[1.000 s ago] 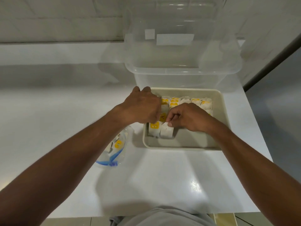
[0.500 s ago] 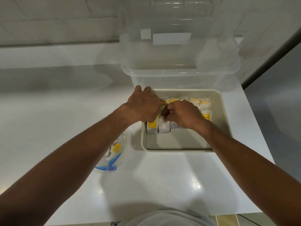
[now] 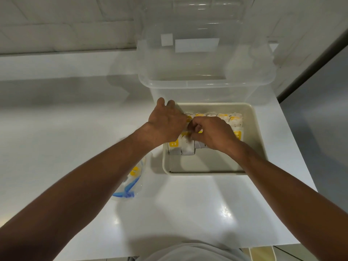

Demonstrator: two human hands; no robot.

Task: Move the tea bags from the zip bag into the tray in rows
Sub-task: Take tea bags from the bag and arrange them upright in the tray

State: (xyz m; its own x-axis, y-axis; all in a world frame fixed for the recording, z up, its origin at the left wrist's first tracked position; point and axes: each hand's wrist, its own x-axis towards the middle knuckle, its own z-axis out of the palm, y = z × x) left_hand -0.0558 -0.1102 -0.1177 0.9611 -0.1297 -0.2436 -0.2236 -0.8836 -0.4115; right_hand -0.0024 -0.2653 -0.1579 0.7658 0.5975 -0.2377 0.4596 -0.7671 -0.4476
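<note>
Head view has both hands down in the cream tray (image 3: 207, 171), which sits on the white table (image 3: 188, 208) just in front of a clear plastic box (image 3: 207, 87). The tea bags (image 3: 187, 148) stand on edge inside: one row along the far wall, and a second row in front of it. The right hand (image 3: 212, 132) has its fingers curled and pinches one of the tea bags by its top in that second row. The left hand (image 3: 165, 125) lies over the tray's far left corner, against the row's left end. Its fingertips are hidden, so I cannot tell whether it grips anything. The zip bag (image 3: 131, 183) lies on the table left of the tray, partly under the left forearm, with a yellow label showing inside.

The step looks like seating one bag. It should go in upright and flush against its neighbour, label facing like the others, with the left hand bracing the row. Release is safe only once the bag stands unaided, since loose bags could topple into the tray's bare near half.
</note>
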